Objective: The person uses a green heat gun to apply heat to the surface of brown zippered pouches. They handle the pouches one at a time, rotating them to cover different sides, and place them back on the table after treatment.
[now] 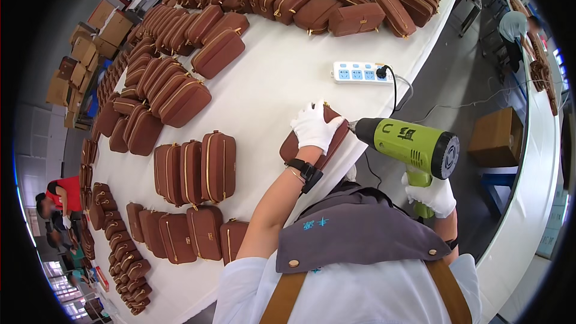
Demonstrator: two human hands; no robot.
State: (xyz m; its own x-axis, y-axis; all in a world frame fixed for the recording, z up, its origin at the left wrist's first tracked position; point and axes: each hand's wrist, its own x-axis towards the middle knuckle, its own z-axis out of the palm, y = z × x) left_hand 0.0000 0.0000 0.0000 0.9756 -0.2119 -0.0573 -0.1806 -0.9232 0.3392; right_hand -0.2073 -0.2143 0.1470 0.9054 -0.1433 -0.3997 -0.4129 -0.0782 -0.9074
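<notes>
head: heat gun crosswise, nozzle leftward

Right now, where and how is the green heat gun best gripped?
Likely the handle, which juts off the barrel clear of the metal nozzle; come from the right, where the right hand grips, since the nozzle points left at the brown case.

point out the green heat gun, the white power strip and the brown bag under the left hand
green heat gun (pixel 406 143): head view, on its barrel housing
white power strip (pixel 362 74): head view, on its socket face
brown bag (pixel 333 143): head view, on its uncovered surface
</notes>
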